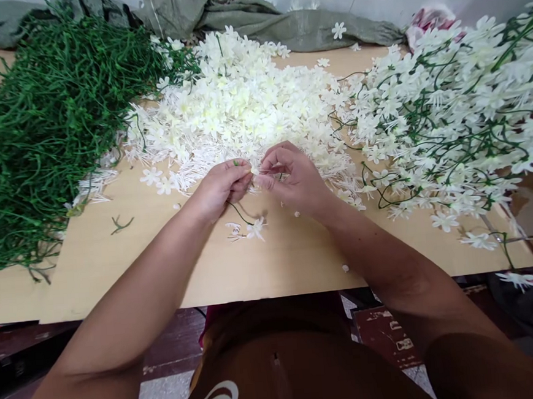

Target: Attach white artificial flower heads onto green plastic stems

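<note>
In the middle of the table my left hand (228, 187) is closed in a pinch on a green plastic stem (235, 163), whose tip pokes out above the fingers. Lower down, a thin stem runs from beneath this hand to a white artificial flower (256, 228) by the tabletop. My right hand (295, 176) has its thumb and forefinger pinched at a small white artificial flower (254, 165) between both hands. The fingers partly cover where flower and stem meet. Just beyond the hands spreads a heap of loose white flowers (249, 102).
A large pile of green stems (55, 99) fills the left side. On the right lie white flowers on green stems (449, 117). Grey-green cloth (262, 27) lines the back by the wall. A stem scrap (121, 224) rests on the wooden tabletop (128, 265).
</note>
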`<act>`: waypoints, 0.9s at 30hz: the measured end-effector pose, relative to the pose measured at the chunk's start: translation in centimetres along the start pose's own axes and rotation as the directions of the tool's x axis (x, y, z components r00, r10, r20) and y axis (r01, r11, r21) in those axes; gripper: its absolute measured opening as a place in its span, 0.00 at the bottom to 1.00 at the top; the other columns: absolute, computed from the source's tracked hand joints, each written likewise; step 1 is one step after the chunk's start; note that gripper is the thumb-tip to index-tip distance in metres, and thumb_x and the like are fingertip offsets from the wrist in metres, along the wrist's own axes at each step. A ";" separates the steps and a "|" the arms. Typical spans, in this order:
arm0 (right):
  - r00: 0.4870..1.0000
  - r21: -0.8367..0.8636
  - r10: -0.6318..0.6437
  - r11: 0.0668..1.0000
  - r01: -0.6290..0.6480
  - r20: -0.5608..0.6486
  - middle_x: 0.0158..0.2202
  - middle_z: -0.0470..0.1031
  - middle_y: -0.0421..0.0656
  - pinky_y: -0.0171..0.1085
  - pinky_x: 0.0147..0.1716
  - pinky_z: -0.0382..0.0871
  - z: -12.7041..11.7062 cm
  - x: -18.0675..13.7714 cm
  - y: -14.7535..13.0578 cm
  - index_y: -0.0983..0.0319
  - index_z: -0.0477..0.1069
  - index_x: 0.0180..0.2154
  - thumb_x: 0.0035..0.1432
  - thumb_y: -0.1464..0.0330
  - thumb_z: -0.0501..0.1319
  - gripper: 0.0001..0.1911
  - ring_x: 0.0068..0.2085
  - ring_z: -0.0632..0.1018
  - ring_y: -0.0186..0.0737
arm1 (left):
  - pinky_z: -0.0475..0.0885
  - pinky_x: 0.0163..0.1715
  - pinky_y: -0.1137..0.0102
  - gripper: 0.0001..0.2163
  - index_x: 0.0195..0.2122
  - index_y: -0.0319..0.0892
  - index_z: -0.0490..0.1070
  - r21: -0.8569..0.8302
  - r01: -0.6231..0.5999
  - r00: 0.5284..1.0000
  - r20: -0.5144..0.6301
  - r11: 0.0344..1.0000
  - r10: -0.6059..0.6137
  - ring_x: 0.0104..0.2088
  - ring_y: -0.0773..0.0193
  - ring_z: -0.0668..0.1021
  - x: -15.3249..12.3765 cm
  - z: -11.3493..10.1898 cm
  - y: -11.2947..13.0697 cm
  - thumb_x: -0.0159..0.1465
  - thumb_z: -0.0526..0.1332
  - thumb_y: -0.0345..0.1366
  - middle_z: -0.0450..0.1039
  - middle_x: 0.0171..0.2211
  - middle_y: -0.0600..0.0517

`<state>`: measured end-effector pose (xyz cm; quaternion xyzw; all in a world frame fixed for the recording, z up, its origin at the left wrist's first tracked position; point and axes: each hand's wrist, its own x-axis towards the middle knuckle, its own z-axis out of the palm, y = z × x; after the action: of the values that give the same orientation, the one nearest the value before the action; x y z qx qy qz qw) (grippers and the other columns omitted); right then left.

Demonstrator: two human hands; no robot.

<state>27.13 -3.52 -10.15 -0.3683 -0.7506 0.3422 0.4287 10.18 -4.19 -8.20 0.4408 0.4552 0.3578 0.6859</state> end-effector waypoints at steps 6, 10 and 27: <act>0.993 -0.141 -0.099 0.986 0.089 -0.067 0.35 0.68 0.43 0.44 0.44 0.68 0.3 -0.1 -0.1 0.60 0.65 0.28 0.59 0.62 0.61 0.11 0.40 0.71 0.39 | 0.41 0.17 0.75 0.11 0.23 0.42 0.57 -0.018 0.008 1.000 0.017 1.000 -0.008 0.15 0.78 0.51 -0.2 0.2 0.0 0.52 0.62 0.35 0.50 0.14 0.62; 0.998 -0.077 -0.056 0.996 0.053 -0.031 0.35 0.68 0.43 0.44 0.45 0.68 -0.2 0.1 -0.5 0.59 0.65 0.27 0.59 0.63 0.61 0.11 0.41 0.71 0.39 | 0.42 0.17 0.74 0.12 0.22 0.43 0.55 -0.058 -0.019 0.999 -0.027 0.998 0.018 0.16 0.77 0.50 -0.2 0.9 0.0 0.52 0.61 0.36 0.48 0.15 0.62; 0.978 0.128 0.204 0.969 -0.209 0.051 0.28 0.63 0.39 0.34 0.28 0.61 -0.5 0.4 -1.0 0.60 0.60 0.25 0.58 0.53 0.60 0.20 0.31 0.65 0.32 | 0.49 0.20 0.72 0.13 0.23 0.42 0.59 0.179 -0.191 0.981 -0.005 0.965 0.195 0.19 0.74 0.54 -0.2 1.1 -0.8 0.57 0.60 0.41 0.52 0.19 0.59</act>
<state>27.21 -3.53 -8.95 -0.4087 -0.6914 0.4411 0.4003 11.20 -4.93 -8.71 0.5384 0.4478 0.3857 0.6007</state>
